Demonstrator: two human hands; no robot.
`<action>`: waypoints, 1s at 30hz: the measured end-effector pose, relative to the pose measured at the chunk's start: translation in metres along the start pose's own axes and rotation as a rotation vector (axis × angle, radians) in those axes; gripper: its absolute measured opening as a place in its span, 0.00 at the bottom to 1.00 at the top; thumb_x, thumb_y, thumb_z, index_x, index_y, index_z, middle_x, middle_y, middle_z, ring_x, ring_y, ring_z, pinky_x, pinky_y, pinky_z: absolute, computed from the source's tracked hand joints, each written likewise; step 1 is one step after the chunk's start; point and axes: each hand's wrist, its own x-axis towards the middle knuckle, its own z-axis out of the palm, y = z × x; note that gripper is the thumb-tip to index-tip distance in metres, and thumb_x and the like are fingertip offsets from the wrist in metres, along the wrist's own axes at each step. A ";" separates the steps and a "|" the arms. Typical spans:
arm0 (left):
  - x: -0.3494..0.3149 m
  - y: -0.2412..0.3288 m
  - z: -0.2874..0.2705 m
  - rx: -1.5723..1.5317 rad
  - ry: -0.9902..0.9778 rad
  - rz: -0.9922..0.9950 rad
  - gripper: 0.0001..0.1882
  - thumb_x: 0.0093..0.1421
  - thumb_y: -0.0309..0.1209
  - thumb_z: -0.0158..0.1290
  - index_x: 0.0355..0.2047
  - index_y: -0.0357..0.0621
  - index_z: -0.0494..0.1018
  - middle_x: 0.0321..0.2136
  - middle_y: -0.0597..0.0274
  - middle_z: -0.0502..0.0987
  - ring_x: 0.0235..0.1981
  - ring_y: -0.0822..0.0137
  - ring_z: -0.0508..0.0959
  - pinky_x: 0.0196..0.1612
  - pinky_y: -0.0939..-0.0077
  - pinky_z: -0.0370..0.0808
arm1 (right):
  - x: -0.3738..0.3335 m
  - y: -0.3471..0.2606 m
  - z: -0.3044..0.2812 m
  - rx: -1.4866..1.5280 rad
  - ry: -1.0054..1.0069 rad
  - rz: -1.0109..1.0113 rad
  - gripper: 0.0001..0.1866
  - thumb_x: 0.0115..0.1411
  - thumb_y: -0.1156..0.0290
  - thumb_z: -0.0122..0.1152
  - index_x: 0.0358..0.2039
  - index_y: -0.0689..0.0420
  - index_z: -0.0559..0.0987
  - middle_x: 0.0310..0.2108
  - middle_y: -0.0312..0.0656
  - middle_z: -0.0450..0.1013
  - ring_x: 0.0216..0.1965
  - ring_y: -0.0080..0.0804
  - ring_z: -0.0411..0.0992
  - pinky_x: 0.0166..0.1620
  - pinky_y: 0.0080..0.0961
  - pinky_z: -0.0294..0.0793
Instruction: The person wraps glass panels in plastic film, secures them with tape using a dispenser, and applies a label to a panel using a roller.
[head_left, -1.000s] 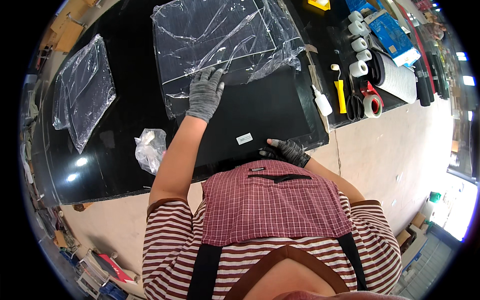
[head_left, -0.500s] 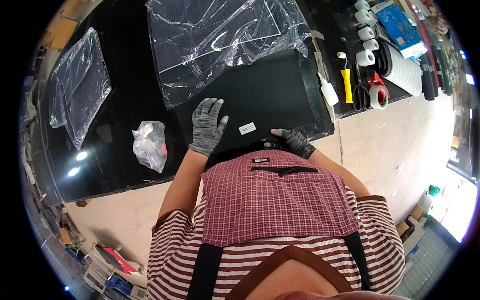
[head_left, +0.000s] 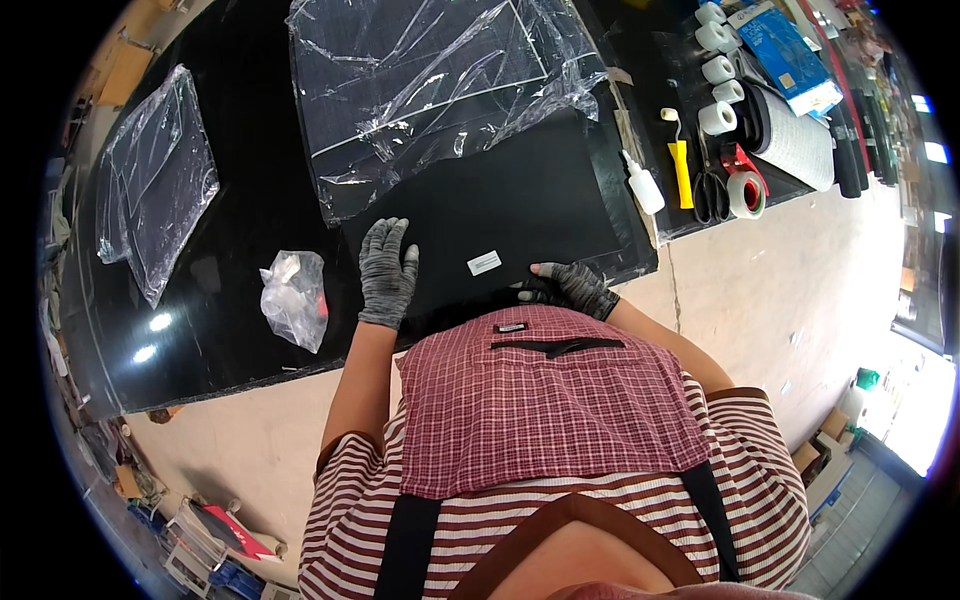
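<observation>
A flat black panel [head_left: 505, 215] lies on the black table in front of me, with a small white label [head_left: 484, 263] near its near side. My left hand [head_left: 387, 272], in a grey-striped glove, rests flat by the panel's left edge, fingers stretched and thumb apart. At the near right of the panel is my right hand [head_left: 572, 287], gloved alike. Its thumb and fingers are parted beside the apron, with nothing visible between them. Clear plastic wrap [head_left: 440, 120] covers the panel's far part.
Left lie a flat plastic-wrapped piece [head_left: 165, 185] and a crumpled clear bag [head_left: 294, 300]. Along the right are a white bottle [head_left: 645, 187], a yellow-handled roller [head_left: 681, 170], black scissors [head_left: 711, 192], a tape dispenser [head_left: 746, 190], white rolls [head_left: 717, 118] and a blue box [head_left: 785, 55].
My left hand has shifted a little left and nearer to me, toward the panel's left edge. My right hand stays by the near edge. The whole view has moved slightly.
</observation>
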 end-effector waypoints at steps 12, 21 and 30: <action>-0.014 0.009 -0.002 0.005 -0.036 -0.017 0.20 0.51 0.30 0.54 0.46 0.48 0.71 0.46 0.60 0.72 0.53 0.58 0.67 0.56 0.61 0.61 | 0.004 0.006 -0.002 -0.043 -0.022 -0.015 0.12 0.57 0.73 0.57 0.41 0.62 0.72 0.38 0.48 0.73 0.37 0.38 0.75 0.40 0.30 0.79; -0.007 0.006 -0.058 0.291 0.343 0.074 0.16 0.61 0.38 0.43 0.44 0.43 0.71 0.45 0.55 0.69 0.51 0.51 0.67 0.55 0.56 0.61 | -0.022 -0.025 -0.022 -0.634 -0.093 -0.145 0.11 0.56 0.67 0.60 0.35 0.62 0.76 0.32 0.47 0.75 0.31 0.30 0.75 0.36 0.23 0.77; -0.062 -0.078 -0.076 0.471 0.404 -0.384 0.20 0.58 0.38 0.49 0.51 0.49 0.67 0.36 0.52 0.71 0.43 0.59 0.70 0.45 0.70 0.69 | -0.013 -0.174 -0.169 -1.654 1.506 -1.029 0.18 0.51 0.61 0.61 0.40 0.57 0.76 0.35 0.51 0.73 0.36 0.48 0.72 0.41 0.37 0.70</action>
